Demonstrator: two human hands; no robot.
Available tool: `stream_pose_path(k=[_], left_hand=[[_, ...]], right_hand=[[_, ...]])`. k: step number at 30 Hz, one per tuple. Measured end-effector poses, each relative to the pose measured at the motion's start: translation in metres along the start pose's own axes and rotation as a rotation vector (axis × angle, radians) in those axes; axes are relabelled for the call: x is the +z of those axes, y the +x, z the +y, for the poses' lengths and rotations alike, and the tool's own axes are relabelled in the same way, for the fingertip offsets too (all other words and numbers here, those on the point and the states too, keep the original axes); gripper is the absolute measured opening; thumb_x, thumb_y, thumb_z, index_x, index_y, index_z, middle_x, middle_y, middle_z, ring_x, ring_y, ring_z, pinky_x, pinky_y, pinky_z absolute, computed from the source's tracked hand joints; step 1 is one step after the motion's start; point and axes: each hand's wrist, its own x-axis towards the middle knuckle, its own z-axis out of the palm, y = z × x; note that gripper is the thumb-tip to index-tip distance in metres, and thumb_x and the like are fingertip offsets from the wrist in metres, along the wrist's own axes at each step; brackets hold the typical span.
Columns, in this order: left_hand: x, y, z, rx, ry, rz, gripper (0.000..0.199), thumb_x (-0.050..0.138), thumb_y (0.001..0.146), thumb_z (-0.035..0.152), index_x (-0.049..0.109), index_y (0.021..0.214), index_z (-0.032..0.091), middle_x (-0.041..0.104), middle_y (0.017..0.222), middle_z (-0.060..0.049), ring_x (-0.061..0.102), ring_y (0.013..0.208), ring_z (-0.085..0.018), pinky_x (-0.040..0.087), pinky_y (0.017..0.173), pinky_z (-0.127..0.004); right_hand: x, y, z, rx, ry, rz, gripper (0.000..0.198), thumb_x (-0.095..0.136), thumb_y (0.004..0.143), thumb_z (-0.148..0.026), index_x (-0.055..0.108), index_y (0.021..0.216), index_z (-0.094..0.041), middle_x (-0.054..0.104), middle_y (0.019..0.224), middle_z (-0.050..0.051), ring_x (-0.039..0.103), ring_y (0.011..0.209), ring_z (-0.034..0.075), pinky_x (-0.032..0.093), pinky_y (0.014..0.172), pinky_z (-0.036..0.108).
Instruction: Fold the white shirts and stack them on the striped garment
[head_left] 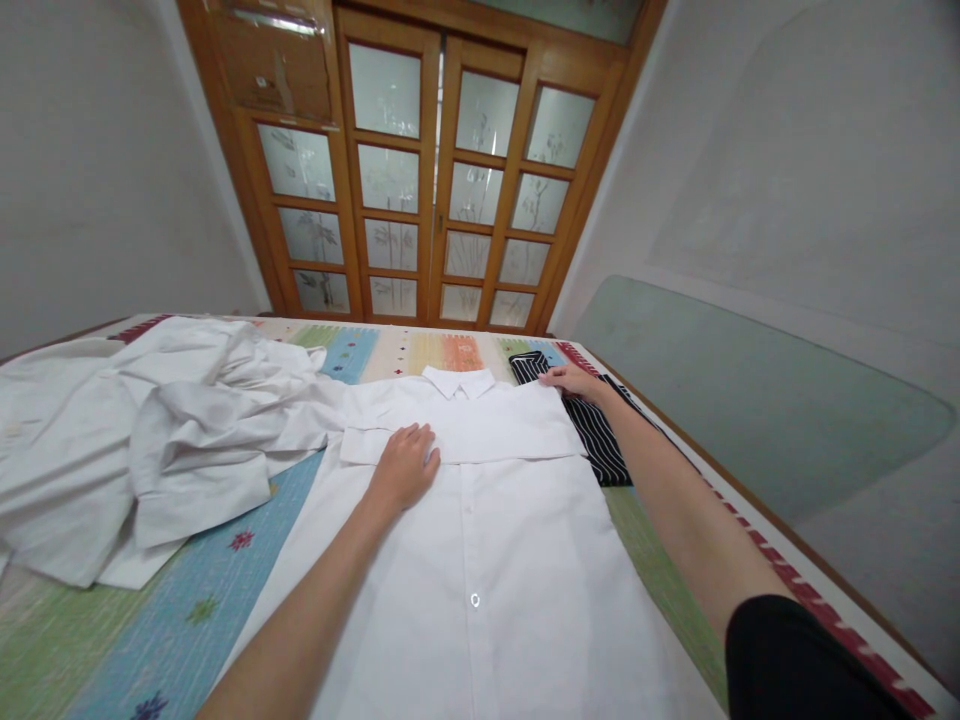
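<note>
A white button-up shirt (525, 560) lies front side up, its collar (458, 383) at the far end. One sleeve (517, 432) is folded straight across the chest. My left hand (406, 464) rests palm down on the shirt at the left part of that folded sleeve, its fingers lying on the cloth. At the far right shoulder, my right hand (572, 382) pinches the edge of the shirt between thumb and fingers. A black cloth with white stripes (606, 455) lies partly under the shirt's right side, below my right wrist.
A crumpled heap of white clothing (187, 420) lies on the left, touching the shirt. Beneath everything is a colourful striped cloth (247, 560) with a red patterned border. A wall with a pale green panel (757, 390) runs along the right. Wooden glazed doors (431, 180) stand beyond.
</note>
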Motion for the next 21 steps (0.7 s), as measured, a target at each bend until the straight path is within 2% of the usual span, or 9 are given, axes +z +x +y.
stream_pose_path(k=[3,6,14,21], left_hand=[[0.002,0.000,-0.002,0.011,-0.010,0.019,0.033,0.044,0.092,0.026,0.064,0.116,0.016,0.066,0.128,-0.014,0.055,0.126,-0.027,0.043,0.108,-0.047],[0.005,0.000,-0.004,0.020,-0.015,0.034,0.032,0.045,0.091,0.027,0.064,0.115,0.018,0.066,0.127,-0.013,0.056,0.125,-0.027,0.044,0.108,-0.047],[0.006,0.000,-0.005,0.020,0.001,0.037,0.032,0.044,0.092,0.027,0.064,0.114,0.016,0.066,0.127,-0.013,0.056,0.125,-0.027,0.044,0.108,-0.046],[0.004,0.000,-0.004,0.022,0.001,0.037,0.032,0.044,0.092,0.027,0.065,0.114,0.017,0.066,0.127,-0.012,0.056,0.124,-0.027,0.044,0.108,-0.046]], right_hand=[[-0.004,0.003,0.004,0.015,0.085,-0.033,0.057,0.082,0.053,-0.066,0.051,0.063,-0.019,0.039,0.046,-0.009,0.026,0.040,0.004,0.014,0.039,0.021],[-0.009,0.008,0.008,0.030,0.123,-0.068,0.058,0.085,0.050,-0.065,0.054,0.065,-0.019,0.041,0.048,-0.009,0.028,0.042,0.004,0.015,0.040,0.021],[-0.012,0.018,0.019,0.012,0.214,-0.108,0.056,0.086,0.047,-0.061,0.053,0.059,-0.018,0.050,0.056,-0.006,0.042,0.054,0.008,0.033,0.051,0.022],[-0.015,0.023,0.026,-0.010,0.118,-0.042,0.041,0.087,0.050,-0.051,0.066,0.061,-0.018,0.061,0.063,-0.003,0.052,0.065,0.012,0.043,0.066,0.026]])
